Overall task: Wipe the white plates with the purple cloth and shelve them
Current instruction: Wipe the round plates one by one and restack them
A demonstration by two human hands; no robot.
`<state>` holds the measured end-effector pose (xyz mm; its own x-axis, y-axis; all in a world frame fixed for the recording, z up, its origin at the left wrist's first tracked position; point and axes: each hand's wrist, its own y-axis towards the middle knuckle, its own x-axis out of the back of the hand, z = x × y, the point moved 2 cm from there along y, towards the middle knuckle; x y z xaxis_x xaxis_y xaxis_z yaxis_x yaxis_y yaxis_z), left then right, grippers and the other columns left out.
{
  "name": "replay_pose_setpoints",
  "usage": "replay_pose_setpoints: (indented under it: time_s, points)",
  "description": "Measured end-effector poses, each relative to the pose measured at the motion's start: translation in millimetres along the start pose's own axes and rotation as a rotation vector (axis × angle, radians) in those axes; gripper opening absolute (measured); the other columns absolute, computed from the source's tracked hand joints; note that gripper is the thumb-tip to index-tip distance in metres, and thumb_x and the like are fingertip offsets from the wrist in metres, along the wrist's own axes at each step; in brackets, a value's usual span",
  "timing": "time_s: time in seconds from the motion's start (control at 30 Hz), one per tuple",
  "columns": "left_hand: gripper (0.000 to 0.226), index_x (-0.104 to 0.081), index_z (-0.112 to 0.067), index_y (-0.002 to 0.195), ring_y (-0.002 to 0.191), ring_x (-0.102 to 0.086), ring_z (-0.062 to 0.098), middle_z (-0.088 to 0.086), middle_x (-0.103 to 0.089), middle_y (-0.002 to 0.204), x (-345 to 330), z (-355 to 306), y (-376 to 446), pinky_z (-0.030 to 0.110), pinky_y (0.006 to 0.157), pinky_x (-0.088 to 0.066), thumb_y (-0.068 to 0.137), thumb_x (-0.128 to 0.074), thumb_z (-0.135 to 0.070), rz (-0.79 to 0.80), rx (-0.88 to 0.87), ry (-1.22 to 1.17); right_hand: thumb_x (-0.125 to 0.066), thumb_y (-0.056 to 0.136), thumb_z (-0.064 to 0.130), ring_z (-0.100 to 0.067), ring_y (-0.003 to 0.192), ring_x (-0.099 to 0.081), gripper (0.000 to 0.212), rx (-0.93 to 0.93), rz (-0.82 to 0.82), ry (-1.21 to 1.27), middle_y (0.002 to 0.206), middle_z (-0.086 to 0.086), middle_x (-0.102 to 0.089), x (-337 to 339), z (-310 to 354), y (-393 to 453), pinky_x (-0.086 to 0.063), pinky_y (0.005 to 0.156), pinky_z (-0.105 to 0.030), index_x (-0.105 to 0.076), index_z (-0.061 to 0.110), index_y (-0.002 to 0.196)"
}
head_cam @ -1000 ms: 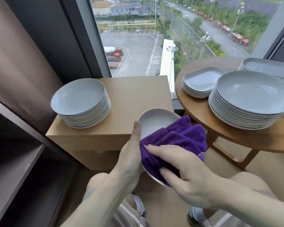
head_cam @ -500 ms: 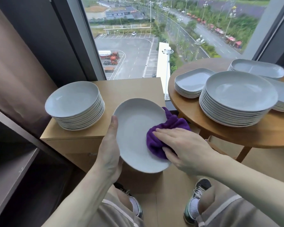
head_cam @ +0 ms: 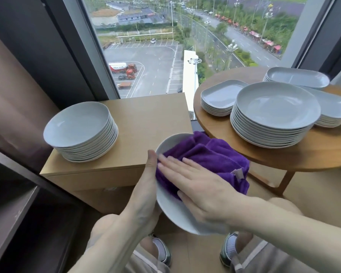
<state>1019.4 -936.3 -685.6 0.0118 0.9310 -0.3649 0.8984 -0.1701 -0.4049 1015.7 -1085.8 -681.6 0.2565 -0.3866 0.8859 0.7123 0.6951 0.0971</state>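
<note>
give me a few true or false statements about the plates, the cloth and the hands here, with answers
1. The right hand presses the purple cloth onto the held white plate with straight fingers. True.
2. The left hand holds nothing. False: it grips that plate's rim.
3. A stack of round white plates sits on the light wooden cabinet. True.
4. The round wooden table holds one stack. False: it holds several stacks.
</note>
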Motion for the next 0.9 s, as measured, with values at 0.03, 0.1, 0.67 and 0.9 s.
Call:
replay_pose_setpoints:
  time_s: [0.03, 0.1, 0.67, 0.9]
  points:
    - [0.084, -0.067, -0.009, 0.133, 0.123, -0.068, 0.025, 0.014, -0.072, 0.129, 3, -1, 2, 0.044, 0.114, -0.043, 0.09, -0.041, -0.076, -0.01, 0.013, -0.033, -0.028, 0.093, 0.024, -0.003, 0.157, -0.001, 0.073, 0.018, 0.037, 0.042, 0.172, 0.006, -0.006, 0, 9, -2, -0.004, 0.128, -0.03, -0.018, 0.017, 0.164]
    - [0.084, -0.069, -0.002, 0.128, 0.119, -0.07, 0.033, 0.022, -0.072, 0.125, 10, -5, 4, 0.045, 0.107, -0.048, 0.093, -0.044, -0.073, -0.043, 0.023, -0.101, -0.033, 0.088, 0.022, 0.002, 0.155, -0.001, 0.077, 0.031, 0.105, 0.104, 0.171, 0.009, -0.01, 5, 21, -5, -0.002, 0.127, -0.025, -0.021, 0.02, 0.164]
    - [0.061, -0.067, -0.017, 0.133, 0.117, -0.07, 0.032, 0.013, -0.074, 0.125, 18, -18, 5, 0.051, 0.106, -0.05, 0.107, -0.03, -0.058, -0.09, -0.105, -0.012, -0.05, 0.093, 0.024, -0.028, 0.095, -0.053, 0.053, -0.197, -0.046, -0.333, 0.115, 0.001, -0.055, 17, -44, 0, -0.045, 0.076, -0.043, -0.049, 0.043, 0.142]
    - [0.066, -0.068, -0.022, 0.135, 0.12, -0.07, 0.027, 0.009, -0.073, 0.129, -13, 9, -13, 0.044, 0.102, -0.051, 0.099, -0.037, -0.068, 0.038, 0.014, 0.044, -0.056, 0.089, 0.025, -0.028, 0.097, -0.062, 0.035, -0.407, -0.484, -0.157, 0.099, 0.003, -0.066, 28, -69, 3, -0.03, 0.079, -0.035, -0.07, 0.024, 0.121]
